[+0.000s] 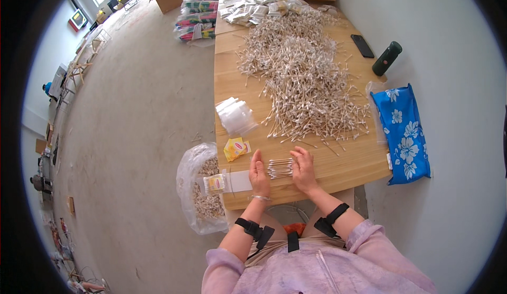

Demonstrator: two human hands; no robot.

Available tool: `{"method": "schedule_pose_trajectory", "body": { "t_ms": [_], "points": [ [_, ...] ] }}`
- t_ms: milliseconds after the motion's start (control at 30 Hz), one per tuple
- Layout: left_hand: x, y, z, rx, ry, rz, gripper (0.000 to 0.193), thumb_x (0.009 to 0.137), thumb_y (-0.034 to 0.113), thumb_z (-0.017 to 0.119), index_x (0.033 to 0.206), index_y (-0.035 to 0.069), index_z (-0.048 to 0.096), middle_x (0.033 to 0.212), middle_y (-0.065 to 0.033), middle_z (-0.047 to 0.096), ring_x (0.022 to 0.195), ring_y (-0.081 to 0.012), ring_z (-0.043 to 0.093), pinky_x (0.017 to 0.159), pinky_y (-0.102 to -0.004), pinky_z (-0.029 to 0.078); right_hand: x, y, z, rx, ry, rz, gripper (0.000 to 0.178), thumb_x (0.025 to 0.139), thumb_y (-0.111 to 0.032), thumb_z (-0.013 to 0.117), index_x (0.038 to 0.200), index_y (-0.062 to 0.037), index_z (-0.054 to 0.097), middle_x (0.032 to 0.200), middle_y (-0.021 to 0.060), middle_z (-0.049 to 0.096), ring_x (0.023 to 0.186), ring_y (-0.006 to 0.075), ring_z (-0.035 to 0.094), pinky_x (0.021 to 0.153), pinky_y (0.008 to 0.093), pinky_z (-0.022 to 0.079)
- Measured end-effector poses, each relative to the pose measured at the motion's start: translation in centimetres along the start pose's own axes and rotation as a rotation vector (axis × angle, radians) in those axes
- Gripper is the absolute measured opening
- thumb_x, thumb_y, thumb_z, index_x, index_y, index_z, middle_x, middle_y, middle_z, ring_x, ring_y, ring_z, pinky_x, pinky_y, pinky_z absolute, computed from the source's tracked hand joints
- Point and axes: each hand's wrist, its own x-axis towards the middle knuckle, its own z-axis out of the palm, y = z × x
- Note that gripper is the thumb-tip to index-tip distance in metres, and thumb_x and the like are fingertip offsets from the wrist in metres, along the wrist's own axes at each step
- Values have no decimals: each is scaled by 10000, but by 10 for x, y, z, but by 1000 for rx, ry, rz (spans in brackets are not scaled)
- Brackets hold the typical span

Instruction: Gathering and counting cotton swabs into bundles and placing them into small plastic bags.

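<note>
Between my two hands lies a small row of cotton swabs (pixel 280 168), lined up side by side on the wooden table (pixel 343 167). My left hand (pixel 259 177) stands on edge at the row's left end, its fingers stretched out. At the other end is my right hand (pixel 303 170), fingers extended and slightly bent, touching or almost touching the tips. A white strip (pixel 241 181) lies left of my left hand. Beside it, at the table's left edge, is a clear packet of swabs (pixel 214 183) with a yellow label. Yellow cards (pixel 236 149) lie farther up.
A large heap of loose swabs (pixel 309 77) covers the table's middle. Clear plastic bags (pixel 235 115) lie at left, filled packets (pixel 264 6) at the far end. At right are a phone (pixel 362 46), green bottle (pixel 387 58) and blue flowered pack (pixel 404 133). A swab-filled sack (pixel 198 199) stands below left.
</note>
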Motion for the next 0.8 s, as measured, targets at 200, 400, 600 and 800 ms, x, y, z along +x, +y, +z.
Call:
{"method": "schedule_pose_trajectory", "body": {
  "t_ms": [200,400,600,800],
  "points": [
    [-3,0,8,-40,-48,2,491,1003,293,360,1367,-35,341,1406,-139,377,1315,-213,342,1098,-324,261,1,-13,15,400,31,201,332,881,-77,450,1200,2,494,1351,161,422,1289,320,347,1069,387,277],
    [-5,-1,13,-82,-96,11,543,1005,344,333,1384,-44,305,1438,-148,332,1345,-225,297,1117,-340,223,1,-14,24,371,-23,136,393,881,-95,456,1258,16,437,1400,170,367,1340,328,285,1096,407,233],
    [-6,5,10,-176,-43,-32,561,998,367,345,1381,-41,308,1433,-149,338,1343,-231,302,1122,-343,223,-20,-13,9,-415,-326,-191,756,841,-365,571,1396,34,249,1480,204,202,1391,346,153,1130,457,138],
    [-2,3,9,-203,-34,-66,571,991,383,359,1373,-40,320,1427,-151,348,1337,-235,314,1123,-352,226,-20,-14,6,-593,-518,-256,957,769,-583,566,1418,27,214,1500,206,151,1402,347,109,1142,462,86]
  ]
}}
